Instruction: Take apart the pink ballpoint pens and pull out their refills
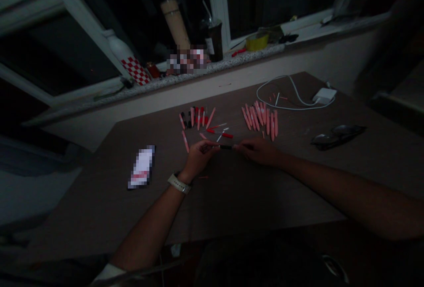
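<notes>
A slim pen (226, 147) with a dark middle section is held level between my two hands, above the near part of the table. My left hand (199, 158) pinches its left end, and my right hand (260, 151) has its fingers closed on the right end. Just beyond lie loose pen parts, among them a red piece (220, 133) and thin white sticks. Behind my left hand, a group of pink, red and black pens (198, 117) rests on the table. A row of pink pens (256, 115) lies beyond my right hand.
A phone (142, 167) lies on the left of the table (265, 198). On the right are glasses (338, 136) and a white charger (325, 96) with a looped cable. Along the windowsill stand a checked bottle (132, 68), a dark cup (214, 42) and yellow tape (257, 42).
</notes>
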The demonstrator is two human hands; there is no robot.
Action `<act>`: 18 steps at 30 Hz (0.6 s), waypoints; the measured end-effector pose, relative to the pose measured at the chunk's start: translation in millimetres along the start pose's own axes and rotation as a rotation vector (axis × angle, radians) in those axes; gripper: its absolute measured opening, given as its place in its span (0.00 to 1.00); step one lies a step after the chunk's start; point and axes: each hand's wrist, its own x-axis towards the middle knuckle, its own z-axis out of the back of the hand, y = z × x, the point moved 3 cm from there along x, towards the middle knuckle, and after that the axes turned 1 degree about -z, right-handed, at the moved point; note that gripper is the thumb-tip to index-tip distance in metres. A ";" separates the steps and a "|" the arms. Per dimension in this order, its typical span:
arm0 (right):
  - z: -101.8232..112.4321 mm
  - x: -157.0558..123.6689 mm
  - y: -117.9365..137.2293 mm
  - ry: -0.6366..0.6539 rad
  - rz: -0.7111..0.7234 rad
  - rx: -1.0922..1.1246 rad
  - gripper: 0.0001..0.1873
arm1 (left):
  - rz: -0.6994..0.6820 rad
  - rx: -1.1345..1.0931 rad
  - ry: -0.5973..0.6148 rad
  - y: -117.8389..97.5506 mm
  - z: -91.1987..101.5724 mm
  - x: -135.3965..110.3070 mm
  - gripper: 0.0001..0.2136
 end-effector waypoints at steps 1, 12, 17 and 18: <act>0.2 0.1 -0.5 -0.020 0.009 -0.004 0.20 | 0.001 -0.002 0.003 0.0 -0.1 0.0 0.14; -0.4 -0.2 1.5 0.047 -0.023 -0.014 0.25 | 0.001 -0.004 0.020 -1.4 -1.2 -1.4 0.15; 0.1 0.4 2.6 0.027 0.004 -0.041 0.23 | -0.030 0.054 0.044 -2.6 -1.0 -0.7 0.16; 0.3 0.5 3.0 0.026 0.009 -0.041 0.23 | -0.036 0.071 0.043 -2.9 -0.9 -0.6 0.16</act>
